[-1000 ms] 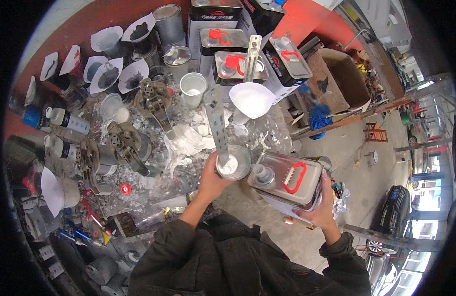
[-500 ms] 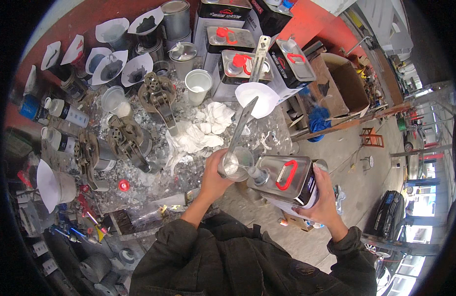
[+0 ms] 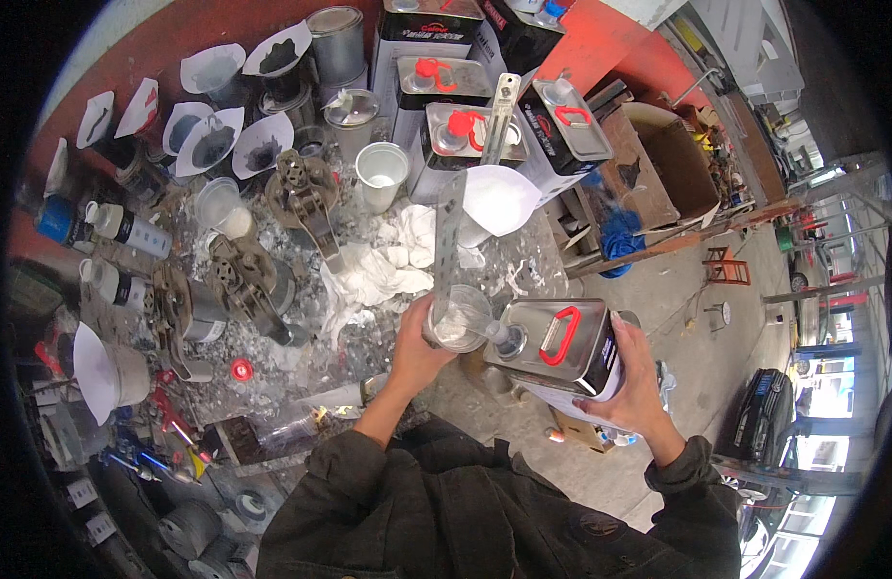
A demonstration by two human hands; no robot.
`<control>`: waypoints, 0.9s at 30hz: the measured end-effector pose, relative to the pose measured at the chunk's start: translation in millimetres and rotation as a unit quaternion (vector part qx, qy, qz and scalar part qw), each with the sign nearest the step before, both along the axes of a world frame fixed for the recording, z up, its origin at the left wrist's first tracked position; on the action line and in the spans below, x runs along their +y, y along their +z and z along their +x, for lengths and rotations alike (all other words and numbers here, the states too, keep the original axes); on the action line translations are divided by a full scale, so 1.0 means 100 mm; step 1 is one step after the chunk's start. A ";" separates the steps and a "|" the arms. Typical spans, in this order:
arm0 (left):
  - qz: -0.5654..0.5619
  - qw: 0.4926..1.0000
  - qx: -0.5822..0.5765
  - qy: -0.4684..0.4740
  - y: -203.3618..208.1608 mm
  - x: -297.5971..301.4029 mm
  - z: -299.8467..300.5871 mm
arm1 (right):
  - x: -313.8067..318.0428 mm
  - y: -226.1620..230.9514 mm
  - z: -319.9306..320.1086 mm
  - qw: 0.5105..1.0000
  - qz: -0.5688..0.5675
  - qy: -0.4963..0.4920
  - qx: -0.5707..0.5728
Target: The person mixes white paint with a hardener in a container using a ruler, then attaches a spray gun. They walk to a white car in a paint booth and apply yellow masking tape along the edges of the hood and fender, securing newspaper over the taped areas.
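Note:
My left hand (image 3: 415,355) is wrapped round a clear plastic cup (image 3: 457,333) with pale content in it, just off the table's front edge. A flat metal stirring stick with holes (image 3: 448,236) stands in the cup and leans against its far rim. With my right hand (image 3: 639,386) I grip a rectangular metal can (image 3: 586,338) by its base end. The can is tipped toward the cup, its spout (image 3: 508,341) at the cup's right rim. Whether liquid is flowing is hard to make out. The can's red handle (image 3: 560,336) is untouched.
Crumpled white cloth (image 3: 378,275), a white cup (image 3: 381,176) and lidded pots with metal clamps (image 3: 248,280) crowd the stained table. Behind the cup in my hand is a white paper strainer (image 3: 499,198). Metal cans (image 3: 451,82) line the back; a cardboard box (image 3: 672,154) lies right.
The stirring stick has swung left and stands straighter in the cup. Both hands keep their hold, with the can's spout still at the cup. The whole view has shifted slightly.

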State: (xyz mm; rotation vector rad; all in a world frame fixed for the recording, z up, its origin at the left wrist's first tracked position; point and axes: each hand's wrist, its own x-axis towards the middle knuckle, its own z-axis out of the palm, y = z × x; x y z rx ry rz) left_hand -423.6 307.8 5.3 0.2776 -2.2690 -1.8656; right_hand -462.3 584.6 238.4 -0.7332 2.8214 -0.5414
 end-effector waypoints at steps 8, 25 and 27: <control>0.195 0.980 -0.032 -0.027 0.11 0.04 -0.07 | 0.06 -0.14 0.00 0.998 -0.050 -0.023 0.001; 0.074 0.997 -0.018 -0.001 0.06 0.00 -0.11 | -0.09 0.00 -0.08 1.000 0.006 -0.002 -0.018; 0.080 0.997 -0.020 -0.005 0.06 -0.01 -0.10 | -0.08 0.01 -0.09 1.000 0.009 0.001 -0.018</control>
